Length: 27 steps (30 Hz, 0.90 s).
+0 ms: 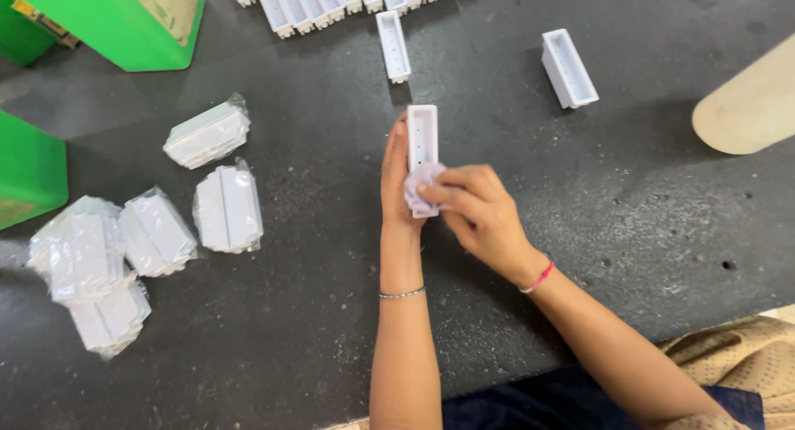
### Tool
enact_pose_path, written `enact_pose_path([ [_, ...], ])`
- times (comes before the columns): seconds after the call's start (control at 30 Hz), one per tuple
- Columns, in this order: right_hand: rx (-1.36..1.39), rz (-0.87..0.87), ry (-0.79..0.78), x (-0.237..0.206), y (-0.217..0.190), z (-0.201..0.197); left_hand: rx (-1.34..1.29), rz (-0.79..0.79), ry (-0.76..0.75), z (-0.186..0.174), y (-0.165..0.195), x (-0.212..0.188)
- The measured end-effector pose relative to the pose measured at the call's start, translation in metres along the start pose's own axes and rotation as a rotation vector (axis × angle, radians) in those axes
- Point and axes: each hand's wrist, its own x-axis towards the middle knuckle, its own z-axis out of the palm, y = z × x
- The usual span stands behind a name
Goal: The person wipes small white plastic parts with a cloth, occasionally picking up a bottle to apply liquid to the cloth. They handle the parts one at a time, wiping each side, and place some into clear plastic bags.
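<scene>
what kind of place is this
Probably a small factory or assembly and packing bench. Many identical white plastic trays lie on a dark worktable, bagged white parts are piled at one side, and green bins stand nearby.

Plastic-wrapped white packs (214, 134) lie left beside green bins (124, 20); open white trays (568, 67) sit, seemingly empty, beyond.

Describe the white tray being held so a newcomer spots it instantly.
On the dark grey table, look to the middle, where two bare forearms meet. The white tray stands lengthwise between the left hand and the right hand, which presses a pale cloth on its near end. Other loose trays lie untouched farther back; the bagged ones lie left.
</scene>
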Motion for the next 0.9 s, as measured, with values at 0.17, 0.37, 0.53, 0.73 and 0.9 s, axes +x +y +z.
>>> enact_pose_path([
  [0.17,-0.072,0.201,0.282,0.006,0.021,-0.028,-0.051,-0.17,-0.197,0.025,-0.033,-0.011],
  [0.37,-0.043,0.082,0.13,0.005,0.014,-0.02,-0.113,-0.145,-0.137,0.018,-0.018,-0.007],
  [0.53,0.292,0.052,-0.318,0.004,0.001,-0.004,-0.088,0.006,0.1,-0.014,0.015,-0.003],
  [0.73,0.45,0.177,-0.573,0.01,0.016,-0.027,-0.288,-0.032,0.136,-0.033,0.01,0.005],
  [0.9,0.412,0.286,-0.651,0.014,0.018,-0.035,-0.346,-0.041,0.07,-0.043,0.006,0.008],
])
